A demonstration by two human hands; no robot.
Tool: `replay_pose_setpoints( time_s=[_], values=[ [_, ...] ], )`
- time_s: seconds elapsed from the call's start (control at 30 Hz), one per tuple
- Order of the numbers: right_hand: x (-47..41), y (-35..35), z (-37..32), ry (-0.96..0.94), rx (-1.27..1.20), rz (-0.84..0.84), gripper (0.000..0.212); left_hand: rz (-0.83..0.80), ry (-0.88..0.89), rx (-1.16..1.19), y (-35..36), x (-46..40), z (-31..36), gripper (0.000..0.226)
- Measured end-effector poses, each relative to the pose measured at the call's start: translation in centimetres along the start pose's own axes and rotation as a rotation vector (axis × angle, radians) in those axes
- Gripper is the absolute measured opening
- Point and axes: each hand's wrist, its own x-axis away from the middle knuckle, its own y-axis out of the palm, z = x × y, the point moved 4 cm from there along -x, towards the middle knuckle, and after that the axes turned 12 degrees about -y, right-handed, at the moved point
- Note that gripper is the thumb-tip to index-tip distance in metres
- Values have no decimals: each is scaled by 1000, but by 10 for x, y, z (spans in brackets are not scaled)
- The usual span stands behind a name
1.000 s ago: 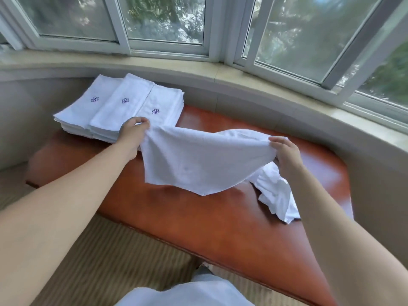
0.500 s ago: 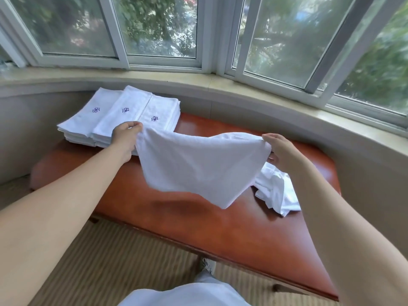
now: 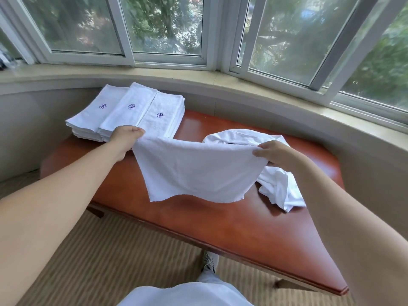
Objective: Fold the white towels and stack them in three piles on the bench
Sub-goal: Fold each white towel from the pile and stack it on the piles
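Holding the towel stretched above the surface, my left hand and right hand each pinch a top corner; uneven tension could skew the fold or snag the heap.

Hotel-type room: bay window at 12 o'clock, bench, monogrammed towels at 10 o'clock, carpet.

The held towel hides part of the loose towel heap behind it and a stretch of the bench. The left hand covers the near corner of the folded piles. The bench's right end disappears behind the right forearm.
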Motion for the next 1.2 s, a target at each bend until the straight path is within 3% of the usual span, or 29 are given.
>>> replay_pose_setpoints(
  time_s=[0.07, 0.13, 0.23, 0.33, 0.4, 0.43, 0.57, 0.63, 0.8, 0.9, 1.03, 1.13, 1.2],
  values=[
    [1, -3, 1, -27, 77, 9, 18, -63, -35, -37, -2, 3, -1, 17],
    [3, -3, -1, -10, 91, -29, 9, -206, -94, -86, -3, 7, 0, 24],
    [4, -1, -1, 35, 280, -69, 27, -365, -123, -345, -6, 11, -4, 45],
    [6, -2, -3, -3, 476, 17, 5, -160, 94, -628, -10, 7, 1, 31],
    [4, -5, -4, -52, 518, 97, 32, -10, 249, -713, -12, 6, 6, 14],
    [5, -7, -5, -88, 545, 148, 38, 28, 294, -725, -12, 4, 8, 19],
    [12, -15, -14, -148, 643, 283, 33, 132, 432, -789, -7, 8, 18, 17],
    [13, -16, -8, -39, 535, 172, 24, 59, 448, -845, -5, 10, 20, 16],
    [31, -1, 29, 408, 321, -419, 24, -336, 254, -1144, 6, 21, 1, 24],
    [30, -7, 37, 449, 276, -475, 26, -319, 137, -1103, 11, 23, 5, 18],
    [13, -29, 33, 404, 204, -362, 22, -230, 194, -879, 19, 7, 28, 26],
    [-15, -32, 33, 309, 36, -83, 18, -42, 277, -785, 31, -19, 39, 19],
    [-38, -24, 35, 208, -96, 132, 38, 168, 323, -711, 46, -35, 38, 39]
  ],
)
